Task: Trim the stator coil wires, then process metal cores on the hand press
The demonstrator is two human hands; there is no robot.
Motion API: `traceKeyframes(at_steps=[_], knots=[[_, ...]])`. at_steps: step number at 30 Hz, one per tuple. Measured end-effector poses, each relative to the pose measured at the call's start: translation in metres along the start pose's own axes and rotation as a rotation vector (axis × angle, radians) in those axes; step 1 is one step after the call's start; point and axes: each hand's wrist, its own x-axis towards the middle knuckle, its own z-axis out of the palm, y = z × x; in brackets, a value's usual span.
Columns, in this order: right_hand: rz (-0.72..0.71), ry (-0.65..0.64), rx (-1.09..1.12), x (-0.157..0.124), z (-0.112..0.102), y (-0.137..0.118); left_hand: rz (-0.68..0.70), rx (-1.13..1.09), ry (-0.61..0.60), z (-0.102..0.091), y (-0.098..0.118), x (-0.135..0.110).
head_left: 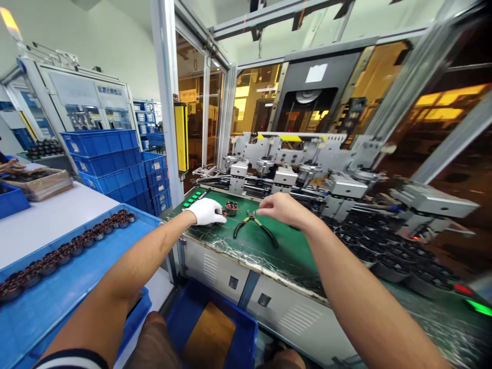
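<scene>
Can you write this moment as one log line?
left hand: white-gloved, at copper-wound part | right hand: bare, near pliers, grip unclear | pliers: handles spread, on green worktop

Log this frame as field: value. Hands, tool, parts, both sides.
left hand: white-gloved, fingers at a wound part, grip partly hidden
right hand: bare, fingers curled near the pliers, contents unclear
tool: pliers, handles spread, on green bench top
second wound part: beside gloved fingers
left side: blue tray, row of wound parts
right side: dark parts clustered on bench
</scene>
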Motion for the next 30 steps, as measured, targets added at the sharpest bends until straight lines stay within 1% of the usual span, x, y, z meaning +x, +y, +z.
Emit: traceKeyframes(at_steps=[1,3,5,6,9,11,13,15,17,20,24,27,30], knots=[[0.046,0.035,0.036,0.007,0.002,0.001,-0.009,-0.002,-0.005,-0.006,0.001,0.002],[0.102,0.063,0.093,0.019,0.015,-0.001,-0.045,0.0,0.016,-0.018,0.006,0.012],[0.122,0.042,0.121,0.028,0.034,-0.007,-0.077,0.016,0.04,-0.024,0.013,0.026],[0.126,0.033,0.123,0.031,0.043,-0.01,-0.083,0.029,0.032,-0.024,0.017,0.035],[0.108,0.039,0.092,0.031,0.059,-0.015,-0.071,0.063,-0.081,-0.014,0.028,0.06],[0.08,0.05,0.057,0.028,0.061,-0.015,-0.067,0.08,-0.17,-0.002,0.033,0.073],[0.061,0.066,0.015,0.024,0.06,-0.014,-0.073,0.103,-0.23,0.008,0.037,0.082],[0.054,0.104,-0.028,0.022,0.057,-0.013,-0.072,0.13,-0.247,0.014,0.04,0.086],[0.039,0.164,-0.066,0.021,0.054,-0.011,-0.058,0.149,-0.22,0.014,0.043,0.086],[-0.027,0.276,-0.108,0.017,0.046,-0.005,-0.021,0.145,-0.101,-0.001,0.048,0.078],[-0.18,0.471,-0.151,0.007,0.036,0.003,0.033,0.099,0.103,-0.033,0.048,0.052],[-0.348,0.615,-0.175,-0.001,0.03,-0.003,0.031,0.048,0.223,-0.053,0.043,0.019],[-0.545,0.728,-0.181,-0.02,0.024,-0.022,0.018,-0.032,0.314,-0.062,0.038,-0.033]])
